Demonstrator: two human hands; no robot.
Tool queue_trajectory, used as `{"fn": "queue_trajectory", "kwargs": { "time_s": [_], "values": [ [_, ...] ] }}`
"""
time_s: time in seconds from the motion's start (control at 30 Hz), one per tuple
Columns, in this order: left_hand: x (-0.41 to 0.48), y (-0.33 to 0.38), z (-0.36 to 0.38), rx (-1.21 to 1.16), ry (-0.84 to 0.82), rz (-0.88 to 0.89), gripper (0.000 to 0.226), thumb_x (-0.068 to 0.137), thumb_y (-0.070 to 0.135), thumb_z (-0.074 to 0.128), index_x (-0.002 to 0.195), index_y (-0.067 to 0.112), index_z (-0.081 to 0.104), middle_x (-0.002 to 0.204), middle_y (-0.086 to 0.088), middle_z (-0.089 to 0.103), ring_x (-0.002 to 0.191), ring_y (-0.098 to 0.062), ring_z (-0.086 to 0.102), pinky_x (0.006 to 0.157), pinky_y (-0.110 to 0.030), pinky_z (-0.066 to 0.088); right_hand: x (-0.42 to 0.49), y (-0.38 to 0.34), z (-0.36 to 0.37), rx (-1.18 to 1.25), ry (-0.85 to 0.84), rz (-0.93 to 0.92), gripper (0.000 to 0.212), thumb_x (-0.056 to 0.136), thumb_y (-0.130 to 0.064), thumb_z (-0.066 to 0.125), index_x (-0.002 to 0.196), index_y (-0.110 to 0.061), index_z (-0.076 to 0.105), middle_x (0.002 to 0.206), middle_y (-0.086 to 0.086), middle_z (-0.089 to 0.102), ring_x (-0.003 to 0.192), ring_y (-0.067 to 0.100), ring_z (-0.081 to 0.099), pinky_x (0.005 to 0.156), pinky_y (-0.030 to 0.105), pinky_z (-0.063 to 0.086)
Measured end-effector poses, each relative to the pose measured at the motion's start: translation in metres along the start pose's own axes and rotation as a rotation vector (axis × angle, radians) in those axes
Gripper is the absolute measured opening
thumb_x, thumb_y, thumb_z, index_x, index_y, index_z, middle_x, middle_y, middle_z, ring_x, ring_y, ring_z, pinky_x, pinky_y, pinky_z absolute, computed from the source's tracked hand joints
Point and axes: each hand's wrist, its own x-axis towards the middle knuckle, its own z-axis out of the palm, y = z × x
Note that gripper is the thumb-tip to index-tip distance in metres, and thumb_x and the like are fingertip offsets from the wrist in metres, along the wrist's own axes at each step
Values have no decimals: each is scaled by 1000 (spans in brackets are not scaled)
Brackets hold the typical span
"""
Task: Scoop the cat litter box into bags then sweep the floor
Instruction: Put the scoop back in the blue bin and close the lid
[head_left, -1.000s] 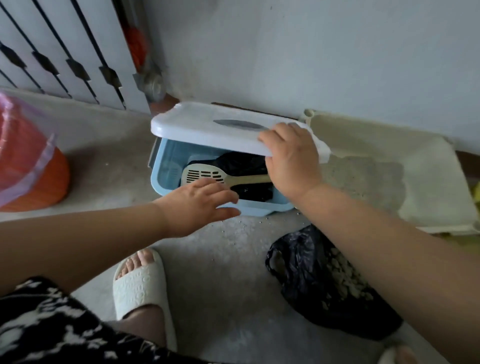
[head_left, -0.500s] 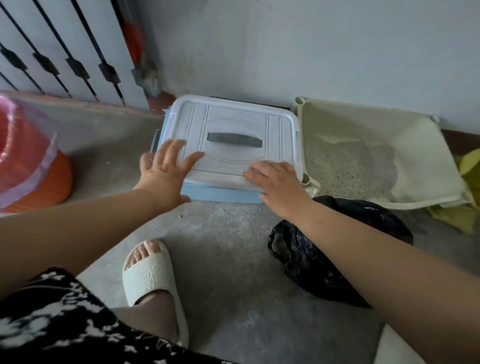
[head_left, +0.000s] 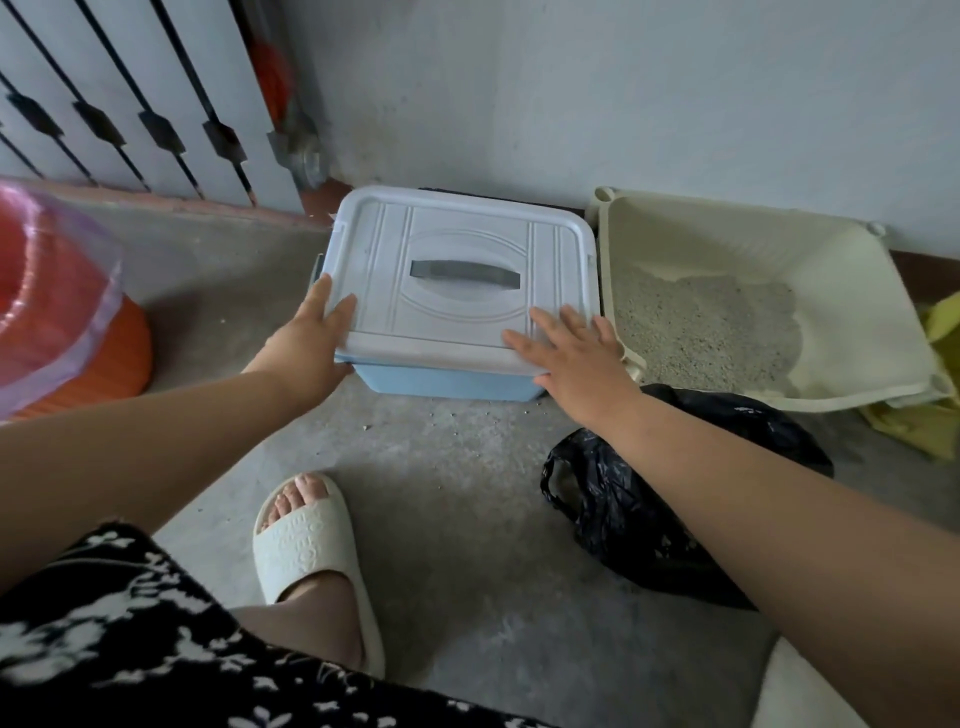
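Observation:
A blue storage box (head_left: 447, 382) with a white lid (head_left: 462, 260) and grey handle stands against the wall, lid down on it. My left hand (head_left: 311, 345) grips the lid's front left corner, thumb under the rim. My right hand (head_left: 571, 358) lies flat, fingers spread, on the lid's front right edge. To the right sits the cream litter box (head_left: 852, 291) with grey litter (head_left: 701, 322) inside. A black plastic bag (head_left: 649, 514) lies on the floor under my right forearm. The scoop is hidden inside the shut box.
A few litter grains (head_left: 366, 427) dot the concrete floor in front of the box. An orange bucket with a pink bag (head_left: 67, 322) stands at left. Something yellow (head_left: 935, 410) lies at the far right. My sandalled foot (head_left: 311, 540) is below the box. A barred gate (head_left: 130, 104) stands behind.
The raised lid came down onto the blue box, hiding the scoop and black bags inside. Both hands then shifted to the lid's front corners.

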Motion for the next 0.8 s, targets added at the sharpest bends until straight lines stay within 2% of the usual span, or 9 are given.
{"fn": "queue_trajectory", "kwargs": {
  "time_s": [0.1,0.3,0.47,0.53,0.63,0.73,0.8],
  "values": [
    [-2,3,1,-39,13,-35,86,90,31,63,154,26,5,161,-7,-13,142,-35,28,113,-40,32,5,4,-1,17,-29,-31,67,99,-23,44,147,-48,4,161,-1,-6,146,32,-6,116,55,-3],
    [4,-7,3,-90,13,-42,88,86,35,66,154,22,12,161,-10,5,139,-36,32,114,-41,32,7,10,-8,37,-89,-57,71,98,-21,45,146,-50,2,160,-4,-6,147,29,-7,117,55,-2],
    [6,-11,2,42,-90,-25,88,92,32,59,153,22,-5,160,-14,-11,128,-40,47,104,-42,46,7,7,-12,66,-111,-47,76,96,-16,49,145,-51,4,159,-5,-4,147,27,-6,118,54,-2],
    [8,-12,-2,118,-118,-11,84,96,38,50,153,21,-9,159,-17,-13,122,-38,53,98,-42,50,8,6,-13,67,-118,-39,79,94,-14,51,145,-51,4,160,-6,-3,147,27,-6,118,53,-3],
    [10,-14,-3,206,-129,7,80,98,42,42,152,18,-11,158,-22,-10,118,-38,55,99,-44,50,7,5,-13,35,-99,-43,91,91,-3,53,145,-51,-2,160,-6,-7,147,27,-9,117,54,-4],
    [9,-18,-4,151,-135,3,82,96,36,48,153,17,-8,157,-22,-3,119,-39,53,102,-44,46,4,1,-11,7,-73,-33,100,84,9,49,147,-47,-5,159,-6,-15,146,26,-16,116,56,-5],
    [7,-16,-6,53,-133,12,86,92,27,57,154,17,-3,156,-19,5,118,-36,52,101,-39,47,5,-2,-11,84,-52,17,101,80,9,52,150,-41,-2,159,-4,-17,145,24,-19,116,56,-4]
  ]
}}
